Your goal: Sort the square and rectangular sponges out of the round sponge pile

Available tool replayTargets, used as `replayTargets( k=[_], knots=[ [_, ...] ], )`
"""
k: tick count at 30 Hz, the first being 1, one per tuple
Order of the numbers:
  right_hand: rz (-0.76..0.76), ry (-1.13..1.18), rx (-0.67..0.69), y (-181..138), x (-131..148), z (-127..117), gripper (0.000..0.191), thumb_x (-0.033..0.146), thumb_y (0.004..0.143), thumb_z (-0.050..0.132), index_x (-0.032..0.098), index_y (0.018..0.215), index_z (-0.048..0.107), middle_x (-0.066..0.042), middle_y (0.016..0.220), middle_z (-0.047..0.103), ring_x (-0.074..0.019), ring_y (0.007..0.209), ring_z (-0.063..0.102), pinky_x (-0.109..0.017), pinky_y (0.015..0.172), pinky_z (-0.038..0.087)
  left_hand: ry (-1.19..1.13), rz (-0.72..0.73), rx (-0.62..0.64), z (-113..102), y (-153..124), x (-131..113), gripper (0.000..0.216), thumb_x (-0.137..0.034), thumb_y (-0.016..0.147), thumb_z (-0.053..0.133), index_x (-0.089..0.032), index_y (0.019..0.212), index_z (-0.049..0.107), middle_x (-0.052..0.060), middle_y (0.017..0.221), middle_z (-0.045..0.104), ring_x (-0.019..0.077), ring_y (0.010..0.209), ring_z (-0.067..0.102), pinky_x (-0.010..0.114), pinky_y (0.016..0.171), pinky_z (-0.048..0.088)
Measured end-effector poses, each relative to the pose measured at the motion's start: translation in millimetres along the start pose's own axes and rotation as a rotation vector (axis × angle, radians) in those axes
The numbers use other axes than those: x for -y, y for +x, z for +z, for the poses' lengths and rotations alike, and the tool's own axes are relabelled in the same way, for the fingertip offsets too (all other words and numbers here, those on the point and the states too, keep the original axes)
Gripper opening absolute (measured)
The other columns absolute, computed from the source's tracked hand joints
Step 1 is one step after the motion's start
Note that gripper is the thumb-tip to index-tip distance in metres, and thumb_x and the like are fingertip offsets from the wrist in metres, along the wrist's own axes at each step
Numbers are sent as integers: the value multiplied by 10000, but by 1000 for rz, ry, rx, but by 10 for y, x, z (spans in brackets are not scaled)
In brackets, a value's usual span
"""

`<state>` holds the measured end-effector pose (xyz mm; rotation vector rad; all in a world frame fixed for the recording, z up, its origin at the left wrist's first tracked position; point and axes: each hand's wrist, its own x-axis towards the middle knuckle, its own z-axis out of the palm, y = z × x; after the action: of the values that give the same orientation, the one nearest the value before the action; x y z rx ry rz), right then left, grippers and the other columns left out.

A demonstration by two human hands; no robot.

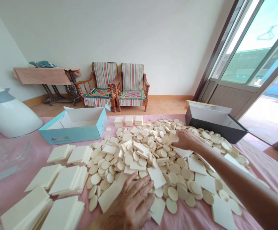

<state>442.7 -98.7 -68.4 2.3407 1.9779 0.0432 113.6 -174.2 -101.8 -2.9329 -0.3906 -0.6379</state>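
A wide heap of pale wooden discs (128,159) mixed with flat square wooden pieces (156,177) covers the middle of the pink cloth. My left hand (131,201) lies on the near side of the heap, fingers stretched and spread over squares and discs, gripping nothing. Farther off, my right hand (185,139) reaches into the heap's far right part. Its fingers and thumb close around a pale wooden piece (173,138), which is blurred, so its shape is unclear. Neat stacks of square pieces (68,179) stand left of the heap.
Behind the heap are three small stacks (129,120), a light-blue open box (74,135) and a black open box (218,129). A white jug (11,115) and clear plastic packaging (7,156) lie left. Two chairs (132,76) and a covered sewing-machine table (43,76) stand beyond.
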Motion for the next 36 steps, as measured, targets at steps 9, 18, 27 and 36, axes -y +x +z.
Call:
replayTargets(
  k=[9, 18, 27, 36],
  knots=[
    [74, -4, -15, 12, 7, 40, 423, 504, 692, 632, 117, 856, 682, -196, 870, 706, -319, 811, 676, -350, 631, 478, 33, 1, 61, -15, -20, -22, 316, -221, 962, 452, -195, 1251, 578, 65, 1389, 538, 234, 1354, 394, 509, 1165, 235],
    [232, 80, -9, 22, 23, -156, 472, 533, 793, 489, 125, 808, 726, -209, 834, 706, -305, 761, 679, -323, 580, 438, 8, 4, 56, -50, -2, -11, 315, -255, 948, 492, -210, 1246, 581, 68, 1361, 564, 226, 1323, 437, 477, 1153, 283],
    [-215, 73, -107, 173, -280, -136, 558, 253, 668, 651, 141, 1206, 553, -150, 1130, 636, -289, 1063, 567, -353, 886, 427, 11, 37, -23, 62, -26, 22, 269, -226, 933, 488, -186, 1159, 629, 92, 1317, 598, 253, 1299, 466, 486, 1141, 303],
    [-369, 41, 0, 189, -230, 94, 627, 221, 699, 647, 121, 1298, 494, -193, 1328, 504, -341, 1227, 444, -490, 1006, 353, 3, 81, -41, 119, -62, 79, 271, -191, 915, 496, -187, 1155, 621, 82, 1313, 602, 242, 1285, 480, 453, 1137, 317]
  ],
)
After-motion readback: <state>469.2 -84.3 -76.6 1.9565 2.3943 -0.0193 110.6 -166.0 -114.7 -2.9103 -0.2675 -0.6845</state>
